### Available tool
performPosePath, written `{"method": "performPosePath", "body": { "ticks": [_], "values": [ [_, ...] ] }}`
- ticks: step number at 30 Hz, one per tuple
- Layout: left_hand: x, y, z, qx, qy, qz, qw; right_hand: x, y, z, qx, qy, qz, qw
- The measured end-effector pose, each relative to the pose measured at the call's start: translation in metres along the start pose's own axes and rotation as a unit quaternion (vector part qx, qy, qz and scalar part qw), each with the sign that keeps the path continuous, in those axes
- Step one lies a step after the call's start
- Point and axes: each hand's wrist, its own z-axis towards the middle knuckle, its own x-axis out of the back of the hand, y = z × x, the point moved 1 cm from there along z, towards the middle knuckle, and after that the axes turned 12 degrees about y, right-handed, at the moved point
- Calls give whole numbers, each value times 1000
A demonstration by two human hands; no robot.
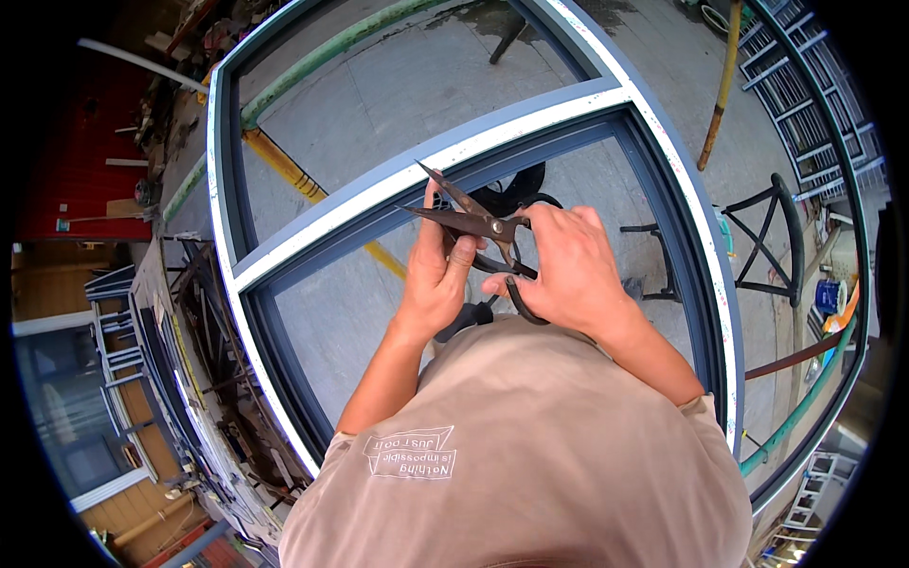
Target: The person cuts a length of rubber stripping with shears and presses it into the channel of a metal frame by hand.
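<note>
Upper right: yellow round metal pole (pixel 721 95); stacked grey ladder-like metal frames (pixel 805 82). Right: black metal stand with crossed bars (pixel 795 244); blue cylindrical roll (pixel 831 297). Lower right: white ladder-like frame (pixel 804 496). Upper left: green round pipe (pixel 331 48); large red panel (pixel 90 156).

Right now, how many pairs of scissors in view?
1: dark scissors, blades parted, handles in the right hand, left hand by the blades, above the white-and-grey frame. Others may be hidden in the left-side clutter.
</note>
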Motion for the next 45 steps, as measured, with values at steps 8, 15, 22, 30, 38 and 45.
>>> {"method": "performPosePath", "body": {
  "ticks": [8, 15, 22, 30, 38, 45],
  "values": [
    [17, 10, 3, -8, 33, 34, 999, -10, -12, 21, 40, -50, -15, 998],
    [31, 11, 7, -23, 27, 93, 995, -15, -21, 33, 68, -71, -43, 994],
    [46, 18, 2, 1, 64, 92, 994, -30, -28, 41, 130, -67, -93, 985],
    [68, 3, -5, 22, 22, -117, 993, -36, -19, 70, 144, 5, -69, 987],
    [92, 5, -6, 69, -28, -136, 988, -20, -29, 76, 154, -52, -55, 985],
    [107, 14, -5, 86, -36, -130, 987, -11, -31, 80, 230, -76, -93, 966]
  ]
}}
